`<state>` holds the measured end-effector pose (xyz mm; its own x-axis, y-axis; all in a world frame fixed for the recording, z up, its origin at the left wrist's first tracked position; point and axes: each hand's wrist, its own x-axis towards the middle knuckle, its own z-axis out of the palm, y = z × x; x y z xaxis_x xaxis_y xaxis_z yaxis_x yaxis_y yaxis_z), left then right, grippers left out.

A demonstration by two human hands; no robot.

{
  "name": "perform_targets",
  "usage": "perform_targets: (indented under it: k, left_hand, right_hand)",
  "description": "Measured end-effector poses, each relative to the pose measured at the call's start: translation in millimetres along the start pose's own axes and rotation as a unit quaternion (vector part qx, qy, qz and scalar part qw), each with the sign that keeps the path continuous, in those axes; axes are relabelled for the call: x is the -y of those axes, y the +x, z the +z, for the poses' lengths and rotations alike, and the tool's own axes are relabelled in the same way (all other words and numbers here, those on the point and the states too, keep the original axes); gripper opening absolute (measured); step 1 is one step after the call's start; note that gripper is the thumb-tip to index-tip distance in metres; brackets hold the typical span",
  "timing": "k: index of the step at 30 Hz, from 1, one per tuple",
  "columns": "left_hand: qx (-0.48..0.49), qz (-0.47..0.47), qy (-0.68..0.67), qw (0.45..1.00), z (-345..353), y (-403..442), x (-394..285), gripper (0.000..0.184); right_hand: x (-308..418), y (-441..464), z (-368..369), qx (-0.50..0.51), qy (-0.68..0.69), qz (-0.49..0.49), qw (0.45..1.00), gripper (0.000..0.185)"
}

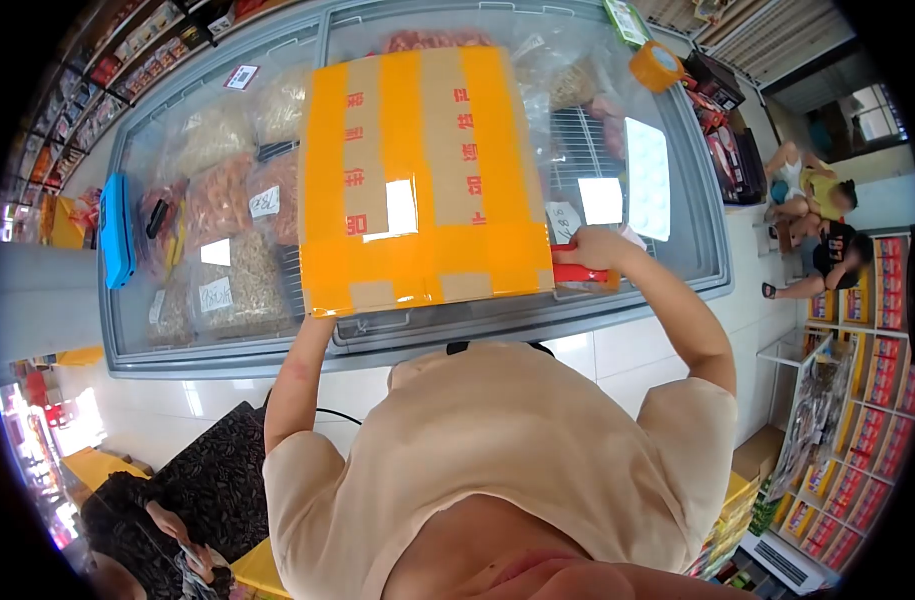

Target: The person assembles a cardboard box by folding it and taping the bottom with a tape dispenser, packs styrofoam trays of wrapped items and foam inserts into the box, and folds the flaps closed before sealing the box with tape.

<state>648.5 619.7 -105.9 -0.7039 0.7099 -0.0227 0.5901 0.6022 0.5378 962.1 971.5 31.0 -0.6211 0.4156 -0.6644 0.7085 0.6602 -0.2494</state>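
Note:
A cardboard box (442, 180) covered in wide yellow-orange tape strips, with red printed characters, is at the glass top of a chest freezer (617, 300) in front of me. My left forearm reaches under the box's near left edge, and the box hides my left hand's fingers. My right hand (592, 250), its fingers closed, grips a red object (580, 273) with an orange part, beside the box's near right corner. What kind of object it is I cannot make out. Under the glass lie bagged frozen goods (242, 285) with handwritten price labels.
A roll of orange tape (656, 66) stands on the freezer's far right. A blue case (117, 232) lies at its left rim. Two people sit at the right, near shelves of red and yellow packs (862, 400). Another person in dark patterned clothes (192, 480) is behind me on the left.

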Motion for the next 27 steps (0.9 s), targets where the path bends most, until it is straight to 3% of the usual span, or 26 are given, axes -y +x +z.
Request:
perform_targets:
  k: [2, 5, 7, 8, 10, 11, 13, 14, 17, 18, 20, 22, 24, 26, 27]
  left_hand:
    - [0.012, -0.013, 0.033, 0.999, 1, 3, -5, 0.034]
    - [0.020, -0.021, 0.061, 0.998, -3, 8, -8, 0.033]
    - [0.025, -0.027, 0.078, 0.996, -7, 10, -8, 0.033]
    - [0.028, -0.031, 0.091, 0.995, -9, 11, -8, 0.033]
    - [0.035, -0.042, 0.120, 0.991, -21, 13, -9, 0.033]
    - [0.038, -0.051, 0.142, 0.988, -30, 14, -8, 0.033]
    - [-0.032, -0.079, 0.184, 0.979, -82, 13, -40, 0.033]
    - [-0.079, -0.097, 0.169, 0.978, -125, 10, -84, 0.029]
    - [-0.123, -0.026, -0.222, 0.967, -192, 3, -115, 0.026]
    - [-0.108, 0.024, -0.342, 0.933, -203, 2, -132, 0.026]
    - [-0.020, 0.117, -0.364, 0.924, -210, -3, -195, 0.028]
    - [0.138, 0.200, -0.419, 0.875, -198, -4, -245, 0.033]
    - [0.296, 0.228, -0.495, 0.785, -185, -5, -277, 0.039]
    - [0.382, 0.177, -0.486, 0.766, -184, -12, -289, 0.041]
    - [0.380, 0.179, -0.484, 0.767, -187, -15, -290, 0.041]
  right_hand:
    - [23, -7, -7, 0.026, -0.022, 0.019, 0.999, 0.063]
    - [52, -20, -1, -0.045, -0.108, -0.018, 0.993, 0.055]
    - [64, -23, 11, -0.105, -0.190, -0.112, 0.970, 0.050]
    - [63, -20, 16, -0.104, -0.190, -0.113, 0.970, 0.050]
    - [62, -15, 18, -0.108, -0.222, -0.090, 0.965, 0.048]
    - [55, -20, 10, -0.103, -0.173, -0.048, 0.978, 0.049]
    - [39, -42, -27, -0.101, -0.118, 0.019, 0.988, 0.055]
    - [44, -70, -53, -0.150, -0.098, 0.018, 0.984, 0.057]
    - [34, -132, -93, -0.299, 0.016, -0.015, 0.954, 0.050]
    - [39, -151, -101, -0.334, 0.061, -0.056, 0.939, 0.050]
    - [44, -170, -108, -0.369, 0.106, -0.099, 0.918, 0.052]
    - [50, -178, -109, -0.372, 0.140, -0.303, 0.866, 0.057]
    - [58, -177, -106, -0.380, 0.118, -0.366, 0.842, 0.059]
    - [75, -183, -103, -0.314, 0.067, -0.437, 0.840, 0.056]
    - [80, -183, -100, -0.317, 0.066, -0.439, 0.838, 0.056]
